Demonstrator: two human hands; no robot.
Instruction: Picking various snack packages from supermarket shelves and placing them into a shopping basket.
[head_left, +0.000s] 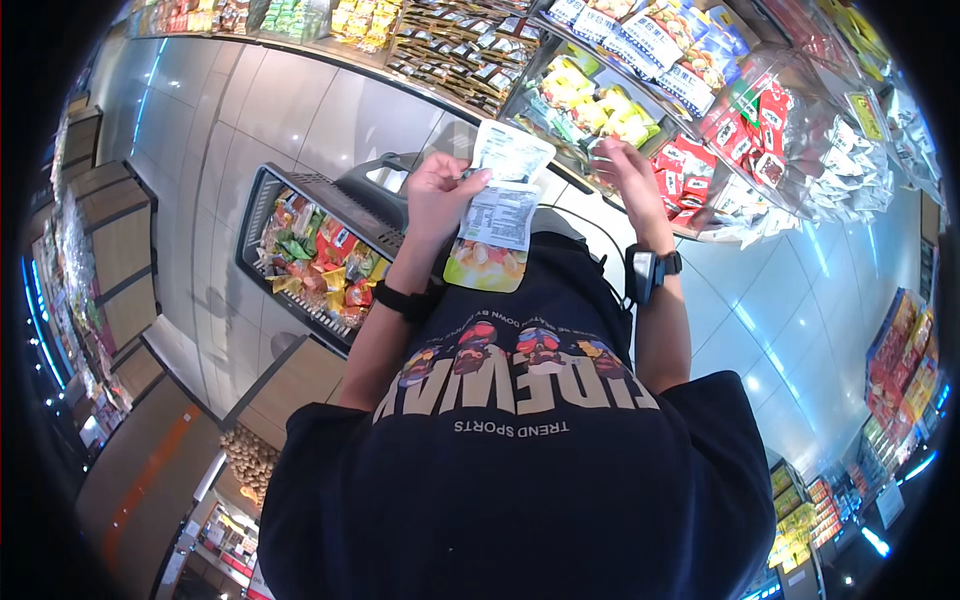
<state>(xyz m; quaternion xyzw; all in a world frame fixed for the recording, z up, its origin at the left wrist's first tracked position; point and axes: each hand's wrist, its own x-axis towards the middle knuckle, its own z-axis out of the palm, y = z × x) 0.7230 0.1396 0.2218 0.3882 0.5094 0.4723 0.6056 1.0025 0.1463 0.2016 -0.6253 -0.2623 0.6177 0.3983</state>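
Observation:
My left hand (444, 191) pinches snack pouches (496, 217) between thumb and fingers at the picture's centre. White backs with small print face up, and a yellow-green end with a picture of food hangs lowest, before my dark T-shirt. My right hand (626, 172) is raised to the right of them, fingers apart and holding nothing, near a bin of yellow-green snack packets (630, 120). To the left of my left forearm, a grey plastic shopping basket (259, 217) holds many small wrapped snacks (330, 251).
Display bins of brown-wrapped snacks (457, 56) run along the top. Blue-and-white nut bags (667, 45) and clear bins with red packets (686, 172) stand at the upper right. Wooden display boxes (124, 255) line the left side. A black cable (592, 217) hangs near my waist.

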